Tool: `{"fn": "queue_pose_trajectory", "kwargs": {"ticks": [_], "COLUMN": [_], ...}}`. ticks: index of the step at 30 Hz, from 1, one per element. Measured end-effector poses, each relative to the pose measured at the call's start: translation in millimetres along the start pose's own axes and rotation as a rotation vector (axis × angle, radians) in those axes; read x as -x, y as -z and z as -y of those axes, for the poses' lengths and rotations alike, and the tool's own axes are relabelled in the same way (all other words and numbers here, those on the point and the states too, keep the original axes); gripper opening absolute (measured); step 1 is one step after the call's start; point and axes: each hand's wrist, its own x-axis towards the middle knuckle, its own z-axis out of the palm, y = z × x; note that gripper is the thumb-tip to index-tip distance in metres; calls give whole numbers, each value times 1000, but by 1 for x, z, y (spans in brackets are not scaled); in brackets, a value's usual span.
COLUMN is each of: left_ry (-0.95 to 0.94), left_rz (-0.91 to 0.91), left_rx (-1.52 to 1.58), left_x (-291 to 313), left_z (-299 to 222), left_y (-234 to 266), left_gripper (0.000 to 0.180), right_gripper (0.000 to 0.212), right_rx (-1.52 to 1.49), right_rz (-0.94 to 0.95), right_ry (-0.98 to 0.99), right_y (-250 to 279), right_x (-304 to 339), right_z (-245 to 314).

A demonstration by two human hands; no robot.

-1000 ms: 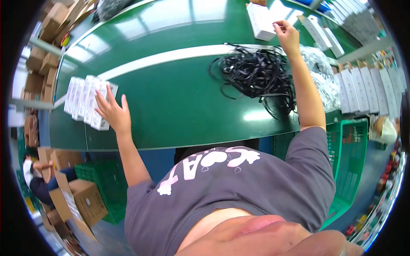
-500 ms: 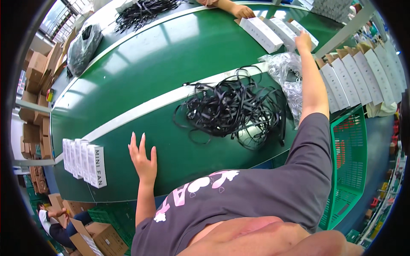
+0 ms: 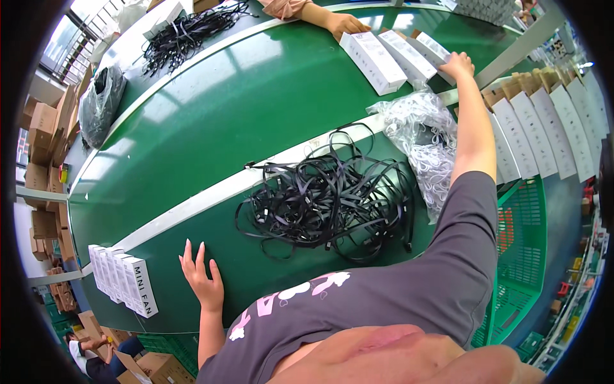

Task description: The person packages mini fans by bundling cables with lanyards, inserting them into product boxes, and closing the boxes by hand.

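My right hand (image 3: 458,66) is stretched out at the upper right, fingers bent and a little apart, beside the near end of a white box (image 3: 430,51). Nothing shows in its grip, though part of the fingers is hard to see. Two more white boxes, one of them the left box (image 3: 373,63), lie next to it in a slanted row. My left hand (image 3: 203,283) hovers over or rests on the green table (image 3: 173,166), fingers stretched and spread, holding nothing. Between my arms lies a tangled heap of black straps (image 3: 326,201).
A clear bag of white cords (image 3: 425,137) lies beside my right forearm. Several white boxes (image 3: 524,131) stand at right above a green basket (image 3: 521,243); small white boxes (image 3: 121,280) stand at left. Across the table, another person's hand (image 3: 345,25) touches the left box.
My right hand has shifted rightward off the top of the right box to its side. The view has shifted, so the heap and small boxes appear lower. My left hand stays spread.
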Motion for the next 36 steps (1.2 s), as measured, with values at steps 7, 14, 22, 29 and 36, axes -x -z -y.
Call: {"fn": "queue_pose_trajectory", "kwargs": {"ticks": [7,14,22,29,36], "left_ry": [-11,81,-68,246,267], "left_rz": [-57,-273,-274,-296,-20], "left_rx": [-15,181,1363,1270,1130], "left_x": [3,4,-47,-17,9], "left_z": [-1,-7,-130,-45,65], "left_y": [-1,3,-10,15,19], "left_gripper": [41,49,82,57,61], "right_gripper": [83,42,69,21,35], "right_rx": [-421,-1813,-1737,-1087,-423], "right_rz": [73,-134,100,285,-317], "right_ry": [73,180,981,1515,1065], "right_y": [-49,27,81,117,3], "right_x": [-27,66,419,413,242], "right_z": [-19,28,179,189,148]}}
